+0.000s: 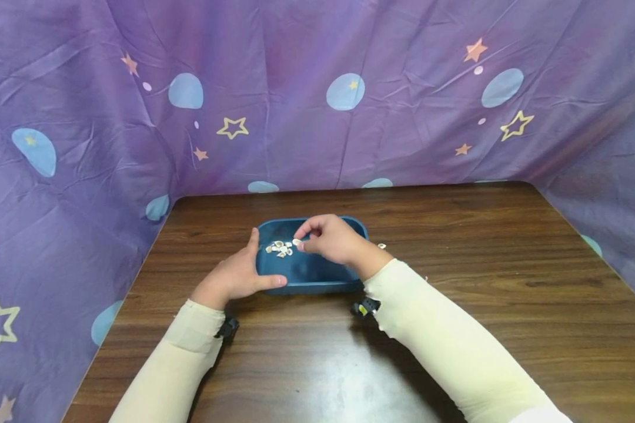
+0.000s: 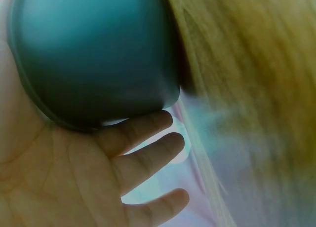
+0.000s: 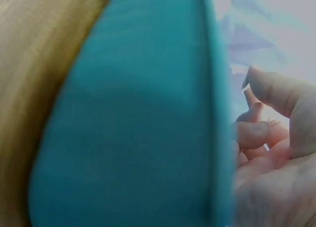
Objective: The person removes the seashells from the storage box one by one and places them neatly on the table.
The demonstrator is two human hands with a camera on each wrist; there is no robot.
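A blue rectangular tray [image 1: 317,286] stands on the table, with several small whitish shells [image 1: 283,249] lying together in its left part. My left hand [image 1: 238,273] is at the tray's left end, its thumb along the front rim. In the left wrist view the fingers [image 2: 148,160] are fairly straight and spread, the uppermost touching the tray's outer wall [image 2: 103,49]. Over the tray, my right hand [image 1: 330,238] pinches one small whitish shell [image 1: 297,241] between thumb and fingertips. The right wrist view shows curled fingers behind the tray wall [image 3: 133,118]; the shell is hard to make out there.
One more small whitish shell [image 1: 382,246] lies on the brown wooden table [image 1: 455,235], just right of the tray. A purple curtain [image 1: 296,88] with stars hangs behind the table and along both sides.
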